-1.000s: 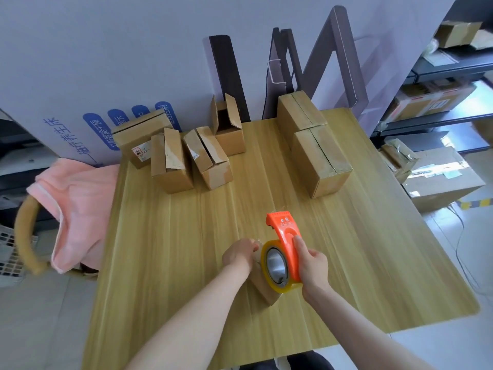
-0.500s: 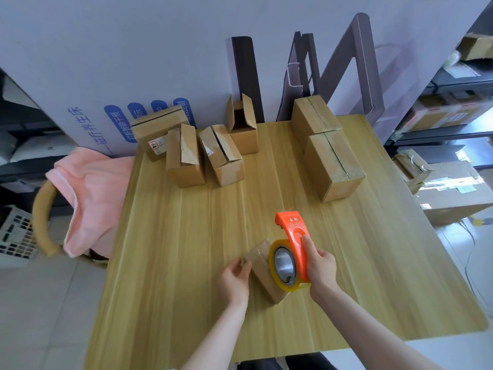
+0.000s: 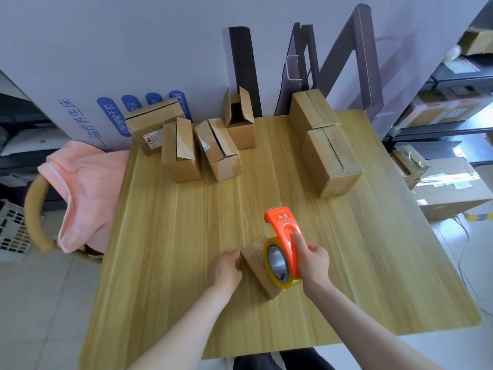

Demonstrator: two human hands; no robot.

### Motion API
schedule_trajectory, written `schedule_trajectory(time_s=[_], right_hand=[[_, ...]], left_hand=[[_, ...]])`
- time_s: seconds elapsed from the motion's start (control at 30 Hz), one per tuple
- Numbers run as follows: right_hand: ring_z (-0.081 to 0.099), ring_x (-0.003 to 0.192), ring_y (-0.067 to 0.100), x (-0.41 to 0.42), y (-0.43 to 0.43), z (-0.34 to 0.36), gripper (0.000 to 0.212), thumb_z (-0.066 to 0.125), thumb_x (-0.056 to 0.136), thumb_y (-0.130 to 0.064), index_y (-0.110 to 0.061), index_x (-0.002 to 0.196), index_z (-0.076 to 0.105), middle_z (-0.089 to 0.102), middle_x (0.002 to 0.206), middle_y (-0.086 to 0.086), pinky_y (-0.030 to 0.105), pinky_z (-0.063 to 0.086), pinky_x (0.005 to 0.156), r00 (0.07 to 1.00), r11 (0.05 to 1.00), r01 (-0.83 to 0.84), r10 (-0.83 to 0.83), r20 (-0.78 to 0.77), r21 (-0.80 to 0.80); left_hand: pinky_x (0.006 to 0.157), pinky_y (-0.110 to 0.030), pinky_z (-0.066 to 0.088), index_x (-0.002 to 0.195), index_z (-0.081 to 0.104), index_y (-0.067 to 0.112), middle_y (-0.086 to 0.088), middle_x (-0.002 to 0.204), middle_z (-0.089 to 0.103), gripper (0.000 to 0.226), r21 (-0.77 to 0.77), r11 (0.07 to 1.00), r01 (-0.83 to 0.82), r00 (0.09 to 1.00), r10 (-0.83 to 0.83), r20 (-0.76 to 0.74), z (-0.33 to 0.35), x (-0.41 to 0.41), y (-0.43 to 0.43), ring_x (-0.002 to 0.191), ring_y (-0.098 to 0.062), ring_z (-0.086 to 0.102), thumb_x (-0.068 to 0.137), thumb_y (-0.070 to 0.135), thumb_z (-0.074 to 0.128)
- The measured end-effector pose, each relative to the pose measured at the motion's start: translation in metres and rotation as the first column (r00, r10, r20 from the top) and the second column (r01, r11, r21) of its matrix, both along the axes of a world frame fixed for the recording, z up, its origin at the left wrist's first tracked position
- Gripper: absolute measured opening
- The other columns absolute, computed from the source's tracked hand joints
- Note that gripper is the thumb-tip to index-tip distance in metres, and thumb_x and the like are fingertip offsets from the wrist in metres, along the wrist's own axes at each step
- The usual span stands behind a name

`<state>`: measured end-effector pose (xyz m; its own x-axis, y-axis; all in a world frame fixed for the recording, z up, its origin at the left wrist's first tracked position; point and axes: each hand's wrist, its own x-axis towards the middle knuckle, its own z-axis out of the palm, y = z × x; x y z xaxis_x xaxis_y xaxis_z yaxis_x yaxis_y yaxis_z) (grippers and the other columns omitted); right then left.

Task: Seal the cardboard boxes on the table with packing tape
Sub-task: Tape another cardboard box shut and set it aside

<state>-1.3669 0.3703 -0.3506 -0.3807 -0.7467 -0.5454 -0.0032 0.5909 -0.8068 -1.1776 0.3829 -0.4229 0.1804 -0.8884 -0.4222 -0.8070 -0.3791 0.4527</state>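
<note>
A small cardboard box (image 3: 260,268) lies near the front of the wooden table (image 3: 165,236). My left hand (image 3: 225,268) touches its left side with fingers curled against it. My right hand (image 3: 312,263) grips an orange tape dispenser (image 3: 282,233) with a roll of clear tape (image 3: 280,265), held against the box's right side. Several other cardboard boxes stand at the back: a left group (image 3: 184,145), one open-topped box (image 3: 240,121), and two larger boxes (image 3: 328,145) on the right.
A pink cloth (image 3: 85,188) hangs over a chair at the table's left edge. A large white carton with blue print (image 3: 106,76) and dark boards (image 3: 346,57) lean behind the table. Shelves and boxes (image 3: 450,188) stand to the right.
My left hand slid from the top of the small box down to its left side. The dispenser stays against the box in my right hand. The view shifted slightly.
</note>
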Motion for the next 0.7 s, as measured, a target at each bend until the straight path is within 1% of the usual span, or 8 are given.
schedule_trajectory(time_s=[0.1, 0.23, 0.33, 0.4, 0.47, 0.53, 0.6, 0.7], right_hand=[[0.053, 0.043, 0.011, 0.001, -0.003, 0.002, 0.05, 0.067, 0.083, -0.05, -0.007, 0.059, 0.06, 0.055, 0.049, 0.002, 0.022, 0.042, 0.044, 1.0, 1.0, -0.028, 0.028, 0.007, 0.009], [0.057, 0.052, 0.019, -0.008, -0.003, 0.009, 0.05, 0.069, 0.083, -0.049, -0.001, 0.068, 0.065, 0.06, 0.058, 0.009, 0.028, 0.045, 0.052, 0.998, 1.0, 0.01, -0.01, 0.058, 0.003], [0.049, 0.046, 0.014, -0.027, 0.002, 0.02, 0.047, 0.068, 0.084, -0.047, -0.007, 0.061, 0.059, 0.053, 0.052, 0.004, 0.027, 0.04, 0.05, 0.985, 0.986, 0.157, -0.152, 0.081, -0.06], [0.048, 0.045, 0.014, -0.042, 0.005, 0.028, 0.047, 0.067, 0.084, -0.047, -0.009, 0.059, 0.059, 0.052, 0.05, 0.003, 0.027, 0.038, 0.049, 0.975, 0.972, 0.218, -0.213, 0.069, -0.083], [0.048, 0.045, 0.016, -0.054, 0.008, 0.032, 0.048, 0.067, 0.084, -0.047, -0.006, 0.061, 0.061, 0.053, 0.049, 0.003, 0.026, 0.039, 0.048, 0.977, 0.973, 0.213, -0.212, 0.025, -0.093], [0.048, 0.041, 0.012, -0.063, 0.011, 0.033, 0.048, 0.067, 0.085, -0.046, -0.004, 0.061, 0.062, 0.053, 0.045, 0.001, 0.025, 0.038, 0.045, 0.983, 0.979, 0.175, -0.179, -0.028, -0.109], [0.05, 0.04, 0.012, -0.068, 0.015, 0.032, 0.049, 0.067, 0.085, -0.045, -0.002, 0.062, 0.065, 0.056, 0.045, 0.002, 0.024, 0.039, 0.042, 0.99, 0.986, 0.114, -0.123, -0.069, -0.122], [0.05, 0.041, 0.013, -0.068, 0.021, 0.03, 0.049, 0.067, 0.087, -0.042, 0.0, 0.062, 0.065, 0.057, 0.048, 0.006, 0.025, 0.039, 0.041, 0.992, 0.988, 0.006, -0.026, -0.126, -0.152]], left_hand=[[0.089, -0.023, 0.046, 0.137, 0.05, 0.032, 0.006, 0.137, 0.054, 0.06, 0.027, 0.998, 0.061, 0.998, -0.061, 0.015, 0.011, 0.007, -0.012, 0.12, -0.02, 0.056, 0.086, 0.0, 0.046], [0.099, -0.026, 0.045, 0.141, 0.045, 0.032, 0.003, 0.141, 0.051, 0.062, -0.129, 0.992, -0.003, 0.998, -0.006, -0.07, 0.029, 0.001, -0.029, 0.125, -0.018, 0.052, 0.089, 0.0, 0.043], [0.109, -0.028, 0.035, 0.14, 0.046, 0.028, 0.006, 0.143, 0.048, 0.055, -0.261, 0.936, 0.237, 0.965, -0.257, -0.046, 0.039, -0.015, -0.046, 0.134, -0.016, 0.04, 0.093, 0.001, 0.042], [0.113, -0.028, 0.027, 0.142, 0.043, 0.028, 0.01, 0.148, 0.042, 0.051, -0.241, 0.86, 0.45, 0.884, -0.468, -0.018, 0.041, -0.029, -0.052, 0.14, -0.014, 0.03, 0.095, 0.007, 0.045], [0.116, -0.033, 0.022, 0.14, 0.044, 0.028, 0.009, 0.148, 0.039, 0.048, -0.145, 0.718, 0.681, 0.73, -0.682, 0.052, 0.042, -0.041, -0.054, 0.142, -0.013, 0.023, 0.094, 0.019, 0.053], [0.112, -0.038, 0.027, 0.132, 0.051, 0.027, 0.006, 0.137, 0.048, 0.045, -0.051, 0.646, 0.762, 0.646, -0.751, 0.139, 0.039, -0.047, -0.052, 0.136, -0.017, 0.031, 0.088, 0.034, 0.06], [0.101, -0.036, 0.034, 0.125, 0.054, 0.029, 0.006, 0.124, 0.053, 0.045, -0.023, 0.801, 0.598, 0.791, -0.585, 0.177, 0.04, -0.044, -0.044, 0.124, -0.018, 0.041, 0.084, 0.048, 0.059], [0.087, -0.033, 0.04, 0.121, 0.054, 0.026, 0.003, 0.117, 0.053, 0.054, 0.003, 0.987, 0.161, 0.98, -0.16, 0.122, 0.034, -0.031, -0.023, 0.115, -0.019, 0.048, 0.081, 0.062, 0.054]])
